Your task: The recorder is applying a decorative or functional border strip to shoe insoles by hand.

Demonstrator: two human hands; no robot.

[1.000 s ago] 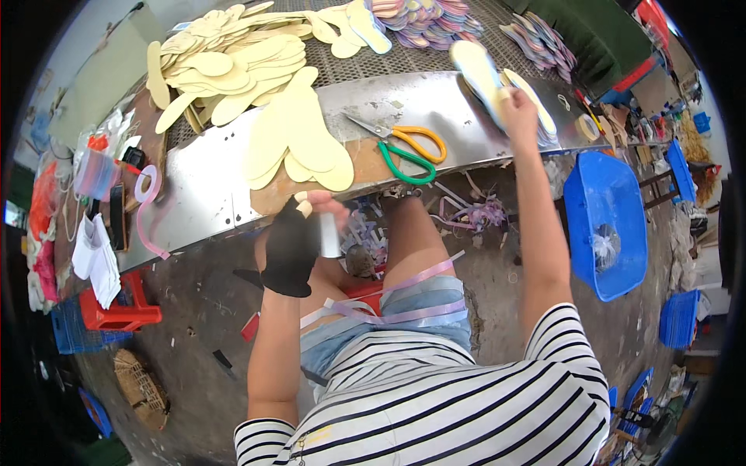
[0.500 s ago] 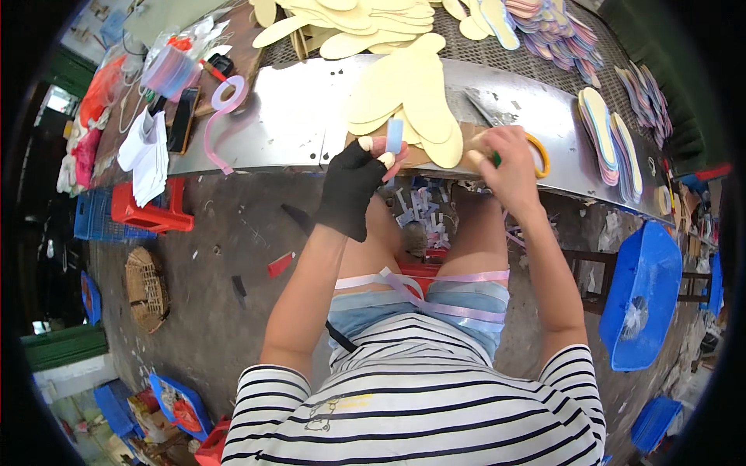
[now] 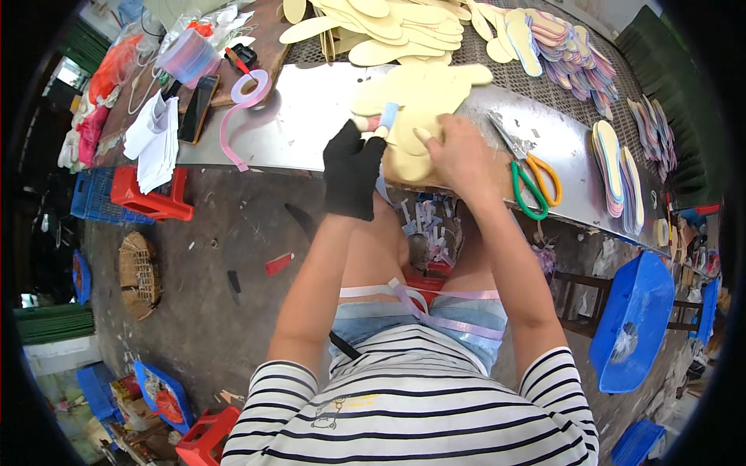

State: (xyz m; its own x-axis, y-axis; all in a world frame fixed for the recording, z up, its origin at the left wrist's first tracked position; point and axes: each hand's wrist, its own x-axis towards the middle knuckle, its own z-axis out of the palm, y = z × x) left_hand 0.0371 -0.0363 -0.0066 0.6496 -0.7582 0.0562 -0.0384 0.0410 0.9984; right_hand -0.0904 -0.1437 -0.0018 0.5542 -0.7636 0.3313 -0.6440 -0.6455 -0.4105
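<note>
My left hand [image 3: 353, 167], in a black fingerless glove, pinches a short light-blue strip [image 3: 389, 115] between thumb and fingers at the table's near edge. A bluish tail shows just below that hand. My bare right hand [image 3: 466, 159] rests over a pile of pale yellow insoles [image 3: 420, 97], thumb and forefinger apart against the nearest ones; it holds nothing that I can see. Beside it on the right lie scissors [image 3: 538, 185], with one green and one orange handle, the green loop jutting past the table edge.
A pink ribbon roll [image 3: 250, 87], a phone [image 3: 198, 109] and white papers [image 3: 154, 140] lie at left. More yellow insoles [image 3: 420, 31] are heaped at the back, patterned insoles [image 3: 610, 167] at right. A red stool [image 3: 151, 194] and a blue tub [image 3: 633, 322] stand below.
The scissors, previously mostly behind my right hand, now lie on the table. My right hand has moved left onto the insoles. The left hand keeps the blue strip, slightly nearer the pile.
</note>
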